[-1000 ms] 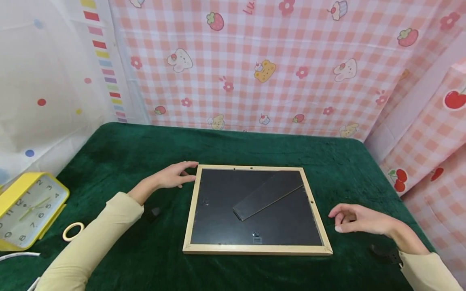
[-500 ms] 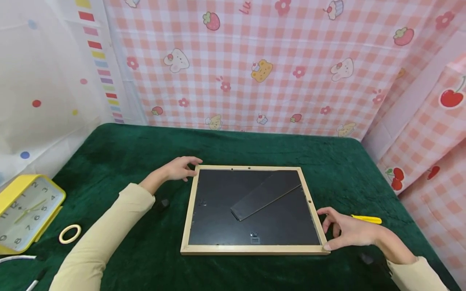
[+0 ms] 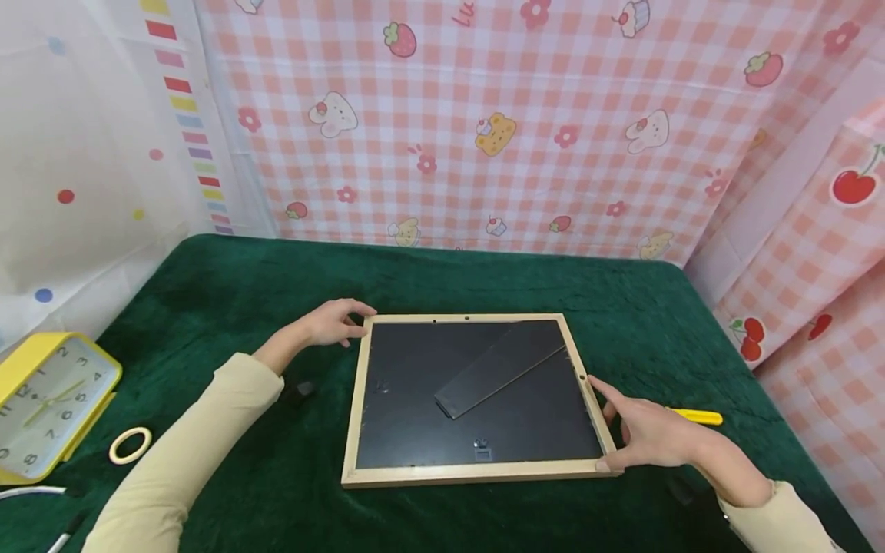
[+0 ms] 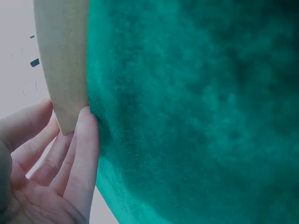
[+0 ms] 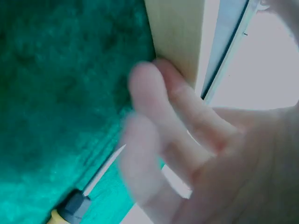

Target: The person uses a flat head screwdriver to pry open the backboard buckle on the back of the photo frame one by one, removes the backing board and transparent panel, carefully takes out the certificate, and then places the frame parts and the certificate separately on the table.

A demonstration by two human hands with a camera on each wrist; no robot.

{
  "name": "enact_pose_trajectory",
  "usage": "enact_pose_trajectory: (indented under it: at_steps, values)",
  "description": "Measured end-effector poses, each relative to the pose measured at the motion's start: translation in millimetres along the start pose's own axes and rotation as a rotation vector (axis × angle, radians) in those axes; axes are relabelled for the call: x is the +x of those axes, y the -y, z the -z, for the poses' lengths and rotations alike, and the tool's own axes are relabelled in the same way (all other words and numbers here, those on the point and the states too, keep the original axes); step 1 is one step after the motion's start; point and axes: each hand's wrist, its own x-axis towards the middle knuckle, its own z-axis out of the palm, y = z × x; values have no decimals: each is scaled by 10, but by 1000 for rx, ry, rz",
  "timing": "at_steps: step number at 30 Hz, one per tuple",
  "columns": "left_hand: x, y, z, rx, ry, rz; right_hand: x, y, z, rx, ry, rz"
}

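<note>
Head cam has the picture frame (image 3: pixel 477 430) around 6 o'clock, its black back (image 3: pixel 415 361) facing up over a green cloth (image 3: pixel 518 284). Stand leg (image 3: pixel 499 369) runs from the frame's 2 o'clock in toward the middle. Left hand (image 3: pixel 332 322) is pinching the wooden corner at the frame's 10 o'clock, thumb on one side, fingers on the other. Right hand (image 3: pixel 653 434) has the 4 o'clock corner, thumb on top of the wood and fingers round the outer side, so yeah, gripping it, though they're blurry in the right wrist cam. Yellow-handled tool (image 3: pixel 700 417) sits just beyond that hand, frame's 3 o'clock. Yellow clock (image 3: pixel 51 407) and a ring (image 3: pixel 113 448) are way out around 8 o'clock.
</note>
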Motion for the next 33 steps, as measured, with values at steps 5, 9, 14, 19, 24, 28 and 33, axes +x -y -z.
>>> enact_pose_trajectory:
  at_steps: [5,9,14,19,24,28,33]
  values:
    - [-21,19,9,0,-13,-21,-4,7,-35,-43,-7,-13]
    - [-27,18,13,17,-37,-30,-9,-41,-40,-60,-72,48]
    - [-45,20,-3,35,-64,-51,-2,-195,32,-27,-135,143]
    - [-145,14,-14,41,-80,-52,59,-339,106,-51,-195,196]
    - [-399,35,7,-6,-36,-38,176,-406,201,-120,-260,260]
    - [-586,47,48,-80,48,-36,289,-442,262,-159,-304,309]
    - [-697,43,131,-61,150,-23,400,-412,302,-208,-336,290]
